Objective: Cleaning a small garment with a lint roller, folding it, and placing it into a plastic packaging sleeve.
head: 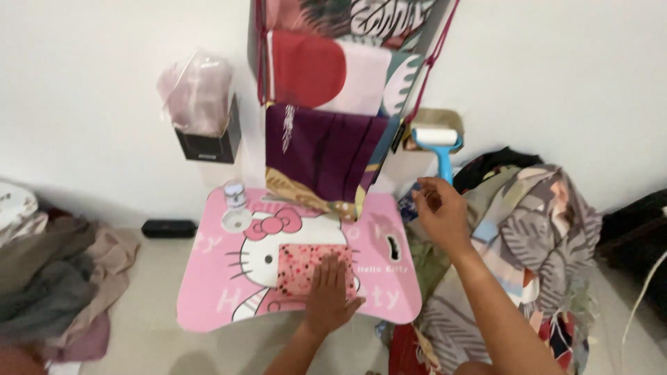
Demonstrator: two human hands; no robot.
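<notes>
In the head view, the left hand (pixel 328 295) lies flat, fingers spread, on a folded pink speckled cloth (pixel 304 267) in the middle of a pink cartoon lap table (pixel 208 292). The right hand (pixel 440 214) hovers loosely open and empty beside the table, just below a blue-handled lint roller (pixel 438 142), above a heap of patterned fabrics (pixel 535 229).

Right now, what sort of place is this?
Probably a room at home used for sorting cloth: a low pink lap table on the floor, fabric piles around it, folded cloths hanging on the wall.
</notes>
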